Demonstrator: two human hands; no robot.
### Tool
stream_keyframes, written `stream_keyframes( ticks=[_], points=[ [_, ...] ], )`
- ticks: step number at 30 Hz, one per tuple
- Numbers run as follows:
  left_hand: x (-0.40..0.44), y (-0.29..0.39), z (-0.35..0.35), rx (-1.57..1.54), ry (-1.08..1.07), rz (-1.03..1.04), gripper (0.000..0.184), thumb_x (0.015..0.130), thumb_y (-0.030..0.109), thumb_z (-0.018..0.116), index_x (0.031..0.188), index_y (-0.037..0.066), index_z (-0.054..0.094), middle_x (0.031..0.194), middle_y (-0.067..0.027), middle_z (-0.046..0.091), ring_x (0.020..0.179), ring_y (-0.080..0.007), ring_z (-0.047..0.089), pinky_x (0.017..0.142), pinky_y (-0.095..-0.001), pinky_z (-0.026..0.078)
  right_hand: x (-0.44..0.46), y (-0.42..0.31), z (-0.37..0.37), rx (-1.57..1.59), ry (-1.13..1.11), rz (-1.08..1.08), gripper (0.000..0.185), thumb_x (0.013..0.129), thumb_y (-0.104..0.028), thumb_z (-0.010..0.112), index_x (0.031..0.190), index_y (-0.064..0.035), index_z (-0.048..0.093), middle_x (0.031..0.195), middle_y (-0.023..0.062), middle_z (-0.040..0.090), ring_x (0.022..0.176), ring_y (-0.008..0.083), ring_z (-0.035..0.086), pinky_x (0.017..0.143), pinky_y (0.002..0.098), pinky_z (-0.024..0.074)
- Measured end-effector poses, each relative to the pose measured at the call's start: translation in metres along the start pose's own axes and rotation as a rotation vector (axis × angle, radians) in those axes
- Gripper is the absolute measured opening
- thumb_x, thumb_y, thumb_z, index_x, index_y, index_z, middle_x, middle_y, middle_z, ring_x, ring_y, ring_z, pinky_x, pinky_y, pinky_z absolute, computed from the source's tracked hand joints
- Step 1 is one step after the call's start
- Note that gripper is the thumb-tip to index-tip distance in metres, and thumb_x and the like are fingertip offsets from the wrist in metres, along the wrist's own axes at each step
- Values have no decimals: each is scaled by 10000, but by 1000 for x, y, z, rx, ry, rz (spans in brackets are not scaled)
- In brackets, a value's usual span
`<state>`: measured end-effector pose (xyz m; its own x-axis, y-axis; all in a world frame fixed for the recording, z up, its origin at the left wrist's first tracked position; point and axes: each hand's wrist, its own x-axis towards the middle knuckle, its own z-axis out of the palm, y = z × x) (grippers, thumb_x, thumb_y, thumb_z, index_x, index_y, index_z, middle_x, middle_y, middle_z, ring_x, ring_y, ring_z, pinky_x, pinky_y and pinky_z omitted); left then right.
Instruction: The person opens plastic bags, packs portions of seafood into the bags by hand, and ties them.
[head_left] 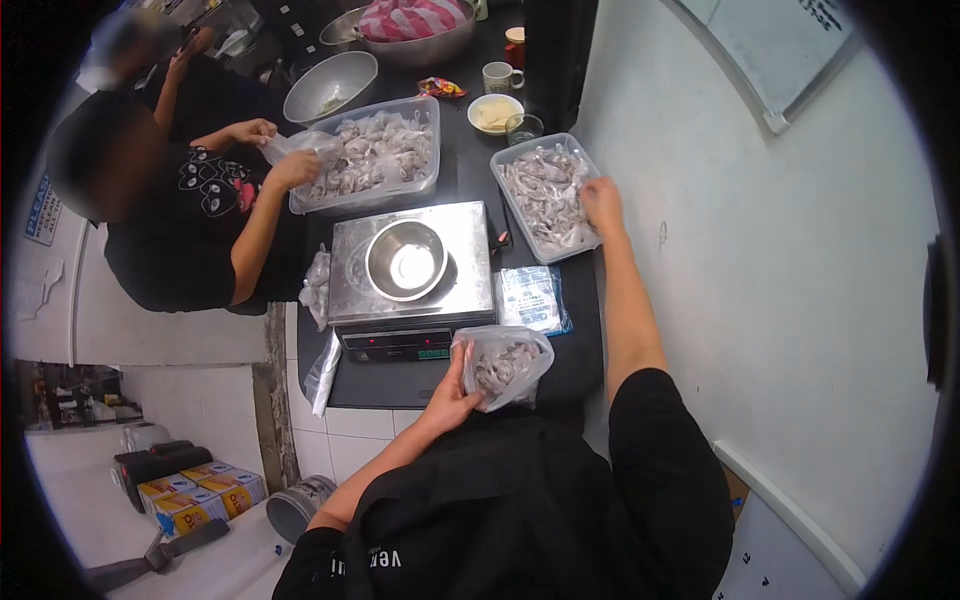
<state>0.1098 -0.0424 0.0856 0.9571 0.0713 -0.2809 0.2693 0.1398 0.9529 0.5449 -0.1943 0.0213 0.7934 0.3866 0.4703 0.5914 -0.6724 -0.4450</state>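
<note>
My left hand [452, 398] holds the side of a clear plastic bag [508, 366] with greyish pieces of what looks like seafood inside, at the table's front edge. My right hand [602, 207] is at the right edge of a smaller clear tub [548, 196] full of similar pieces; its fingertips touch the contents or rim, and whether they pinch a piece is too small to tell. Left of the tub, a steel bowl [406, 259] rests on a weighing scale [350, 290]. A blue-and-white packet [533, 299] lies between the tub and the bag.
A co-worker [190, 220] at the left holds a plastic bag over a larger tub [385, 150]. Behind are a colander [332, 88], a mug [498, 77] and a yellow-filled bowl [495, 114]. A white wall [760, 250] borders the right side.
</note>
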Motion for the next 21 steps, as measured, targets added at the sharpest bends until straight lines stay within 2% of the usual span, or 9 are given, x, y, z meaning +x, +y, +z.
stream_keyframes(
  ticks=[1,3,5,7,10,13,16,18,21],
  points=[
    [0,-2,-1,132,-2,56,965,735,-172,463,1408,78,-182,1525,-93,-12,1340,-155,134,957,-250,359,9,-5,-4,-1,-7,-7,127,808,-115,550,843,-11,615,913,145,625,865,305,585,745,383,492],
    [3,-2,-3,-11,-18,2,970,744,-168,469,1416,116,-170,1524,-83,-34,1295,-175,232,845,-257,432,22,-11,-20,852,14,609,120,851,-125,507,830,-34,582,828,88,601,876,239,572,790,401,498],
    [5,5,-1,-149,-41,-55,976,753,-164,474,1425,153,-159,1524,-72,-56,1250,-195,330,733,-263,504,33,-34,-43,1143,50,665,115,860,-146,515,840,-50,577,810,67,597,830,205,574,777,417,503],
    [7,16,2,-204,-74,-118,960,734,-160,466,1411,81,-171,1523,-105,-36,1350,-164,107,861,-233,432,37,-35,-44,1439,93,709,111,869,-166,523,850,-67,572,792,47,593,784,170,575,764,434,509],
    [9,3,2,-141,-66,-47,950,731,-152,477,1417,67,-143,1520,-104,-65,1364,-175,73,925,-245,395,43,-12,-32,1600,-248,746,122,846,-186,557,857,-70,594,735,44,597,673,178,580,724,472,519],
    [11,-26,-7,120,-75,68,997,726,-174,482,1425,138,-156,1527,-80,-36,1356,-182,97,884,-251,420,34,24,21,345,-599,560,255,763,-250,645,838,-7,637,716,97,629,642,258,608,735,396,523],
    [7,-15,-5,75,-61,48,1000,718,-180,481,1429,139,-146,1528,-75,-29,1354,-175,108,911,-235,383,7,26,68,-264,-350,317,299,732,-269,673,835,10,643,798,174,652,714,335,619,728,396,502],
    [6,-8,-3,-12,-47,8,966,717,-160,486,1425,82,-125,1524,-99,-23,1369,-188,59,986,-253,293,8,18,59,-198,-341,368,298,742,-256,654,871,13,650,869,226,635,803,408,595,714,431,479],
    [4,-6,-3,-105,-33,-17,942,712,-142,495,1420,23,-105,1519,-124,9,1382,-199,32,1058,-266,206,9,-8,11,-17,-124,224,314,741,-269,676,879,11,652,799,169,653,749,327,615,659,396,472]
  ],
)
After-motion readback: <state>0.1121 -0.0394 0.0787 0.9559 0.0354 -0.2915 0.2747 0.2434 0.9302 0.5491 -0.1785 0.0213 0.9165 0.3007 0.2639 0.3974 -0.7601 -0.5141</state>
